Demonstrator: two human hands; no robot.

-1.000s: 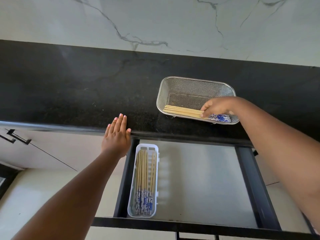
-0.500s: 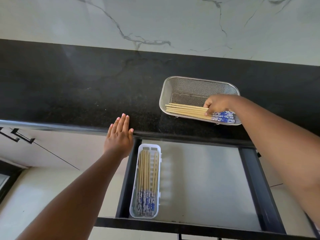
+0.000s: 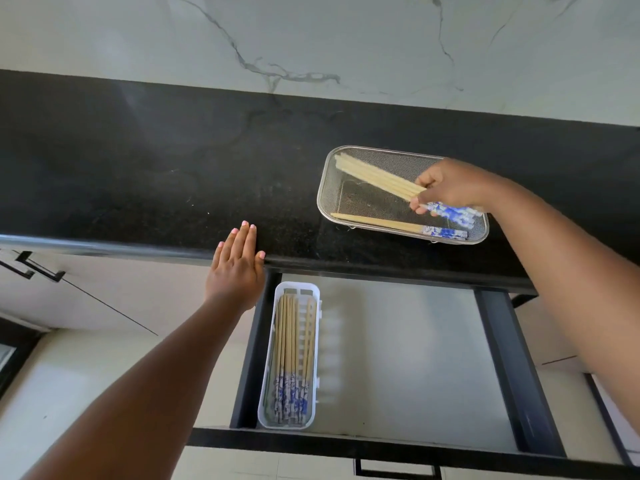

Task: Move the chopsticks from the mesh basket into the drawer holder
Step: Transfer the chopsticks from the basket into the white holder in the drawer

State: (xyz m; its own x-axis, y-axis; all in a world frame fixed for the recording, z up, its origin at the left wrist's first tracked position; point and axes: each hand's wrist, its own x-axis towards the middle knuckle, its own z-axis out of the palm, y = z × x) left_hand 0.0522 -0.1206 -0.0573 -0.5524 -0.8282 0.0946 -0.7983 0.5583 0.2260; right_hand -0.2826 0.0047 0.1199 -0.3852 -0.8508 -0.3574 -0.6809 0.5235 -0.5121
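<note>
A metal mesh basket [image 3: 349, 154] sits on the black counter at the right. My right hand [image 3: 448, 185] is shut on a bunch of wooden chopsticks [image 3: 375, 176] with blue-patterned ends, lifted at an angle above the basket. One or two chopsticks [image 3: 381, 222] still lie along the basket's near side. A white slotted holder [image 3: 316, 375] sits in the open drawer's left side, with several chopsticks [image 3: 287, 344] lying in it. My left hand [image 3: 237, 268] rests flat on the counter's front edge, fingers together, holding nothing.
The open drawer [image 3: 408, 358] has a pale bare floor to the right of the holder and dark side rails. The black counter [image 3: 138, 168] stretches left of the basket. A marble wall stands behind it. Cabinet handles [image 3: 38, 268] show at the lower left.
My right hand closed on a bunch of chopsticks and lifted it, swinging the tips up toward the basket's far left corner. One or two stayed on the basket floor. My left hand stayed put.
</note>
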